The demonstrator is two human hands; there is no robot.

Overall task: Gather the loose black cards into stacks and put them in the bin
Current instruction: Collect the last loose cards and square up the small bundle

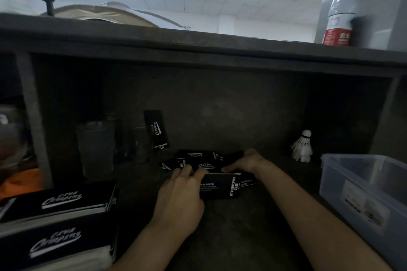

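Several loose black cards (199,160) with white lettering lie scattered on the dark shelf floor in the middle of the view. My left hand (179,196) grips the left end of a small stack of cards (222,186), its fingers curled over the top edge. My right hand (247,161) reaches in from the right and pinches the far edge of the card pile, thumb toward me. One black card (156,130) leans upright against a glass behind the pile. A clear plastic bin (361,185) stands at the right, apart from both hands.
Two thick stacks of black cards (59,222) sit at the lower left. Clear glasses (97,149) stand at the back left. A white shuttlecock (302,146) stands at the back right. A red-capped bottle (340,11) stands on the counter above.
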